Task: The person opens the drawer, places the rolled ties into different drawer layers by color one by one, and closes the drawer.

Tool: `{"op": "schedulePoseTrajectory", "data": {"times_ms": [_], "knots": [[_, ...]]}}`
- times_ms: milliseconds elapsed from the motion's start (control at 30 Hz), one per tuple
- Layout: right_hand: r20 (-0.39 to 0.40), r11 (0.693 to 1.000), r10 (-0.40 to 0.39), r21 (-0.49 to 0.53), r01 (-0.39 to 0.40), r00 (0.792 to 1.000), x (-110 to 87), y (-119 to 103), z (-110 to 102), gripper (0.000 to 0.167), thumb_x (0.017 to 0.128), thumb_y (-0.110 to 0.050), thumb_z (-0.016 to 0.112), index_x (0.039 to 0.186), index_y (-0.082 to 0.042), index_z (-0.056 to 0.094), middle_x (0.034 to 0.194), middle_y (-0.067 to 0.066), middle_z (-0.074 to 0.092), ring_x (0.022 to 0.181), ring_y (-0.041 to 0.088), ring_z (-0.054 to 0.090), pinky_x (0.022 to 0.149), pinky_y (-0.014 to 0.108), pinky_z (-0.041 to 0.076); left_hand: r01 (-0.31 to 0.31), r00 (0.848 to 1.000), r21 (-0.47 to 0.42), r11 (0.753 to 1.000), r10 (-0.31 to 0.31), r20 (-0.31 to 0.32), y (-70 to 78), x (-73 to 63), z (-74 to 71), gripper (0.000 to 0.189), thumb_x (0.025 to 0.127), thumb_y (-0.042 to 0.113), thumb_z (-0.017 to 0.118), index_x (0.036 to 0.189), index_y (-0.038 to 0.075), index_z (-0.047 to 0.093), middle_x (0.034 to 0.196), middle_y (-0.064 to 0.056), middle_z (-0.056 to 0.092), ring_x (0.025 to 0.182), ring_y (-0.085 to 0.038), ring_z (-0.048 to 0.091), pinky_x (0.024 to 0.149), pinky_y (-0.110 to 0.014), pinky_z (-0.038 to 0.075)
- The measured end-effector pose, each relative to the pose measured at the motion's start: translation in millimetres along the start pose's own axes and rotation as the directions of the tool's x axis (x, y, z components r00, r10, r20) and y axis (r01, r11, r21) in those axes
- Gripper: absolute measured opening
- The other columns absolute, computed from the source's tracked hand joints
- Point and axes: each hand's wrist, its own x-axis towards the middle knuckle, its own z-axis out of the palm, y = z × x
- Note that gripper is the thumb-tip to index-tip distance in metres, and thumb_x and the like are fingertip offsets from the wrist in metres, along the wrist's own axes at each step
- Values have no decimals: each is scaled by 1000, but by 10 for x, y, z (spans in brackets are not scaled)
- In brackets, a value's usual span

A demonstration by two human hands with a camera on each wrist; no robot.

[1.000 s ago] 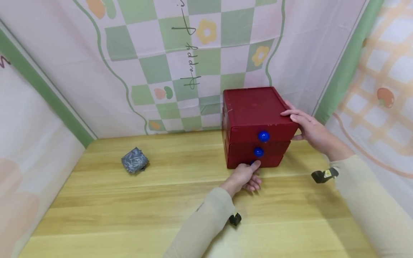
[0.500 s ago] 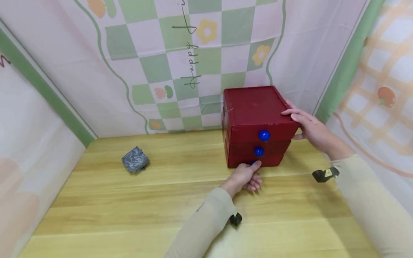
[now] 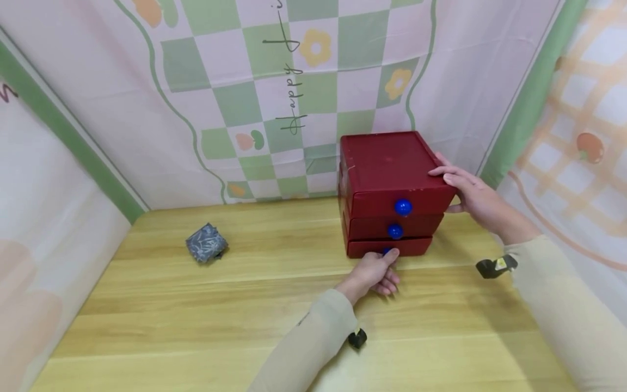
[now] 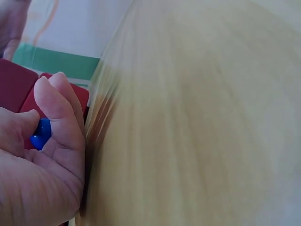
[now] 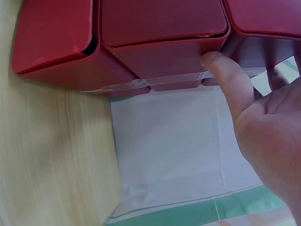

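A red chest of three small drawers (image 3: 387, 160) with round blue knobs stands on the table at the right in the head view. My left hand (image 3: 373, 275) pinches the lowest blue knob (image 4: 41, 133) between thumb and fingers; its other fingers point away below. The bottom drawer (image 3: 362, 249) sticks out a little, with a dark gap above its front. At the chest's upper right edge, my right hand (image 3: 477, 198) rests with fingers over the top and the thumb (image 5: 228, 77) against the side. The right wrist view shows the chest's side and a strip of clear tape.
A folded dark grey patterned cloth-like bundle (image 3: 206, 243) lies on the wooden table (image 3: 196, 316) at the left. A printed curtain (image 3: 313, 92) hangs right behind the chest, and more fabric encloses both sides.
The bottom drawer has slid slightly forward, opening a gap above its front. My left hand has drawn back with the knob. My right hand stays on the chest.
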Motion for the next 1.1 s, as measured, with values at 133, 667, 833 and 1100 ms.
{"op": "schedulePoseTrajectory", "data": {"times_ms": [133,667,833,1100], "knots": [[6,1000,-3,-2,3,1000,-1,-1,-4,38,112,-28,38,143,-12,53,170,-14,-1,153,27,7,76,35,60,0,1000,0,1000,0,-2,-9,-20,15,45,102,48,57,100,3,65,62,-5,64,44,-13,58,37,-22,47],[9,1000,-6,1,6,1000,5,14,5,35,112,-27,38,139,-12,54,170,-13,1,152,23,8,75,36,60,-17,1000,14,1000,17,-9,-93,-172,59,44,102,48,57,96,4,65,60,-7,63,41,-12,55,35,-22,45],[-11,1000,-7,25,7,1000,-1,8,27,30,112,-27,40,132,-14,58,170,-12,2,152,23,7,72,36,60,-11,1000,14,1000,11,-21,-104,-178,70,45,102,49,58,95,5,65,61,-8,64,42,-13,55,35,-22,45],[-18,1000,-13,19,14,1000,-13,14,24,30,112,-27,40,132,-13,57,170,-12,4,153,22,8,72,36,60,8,1000,29,1000,-8,-2,-131,-329,125,45,102,49,57,92,5,65,60,-9,63,42,-13,55,34,-23,45]]}}
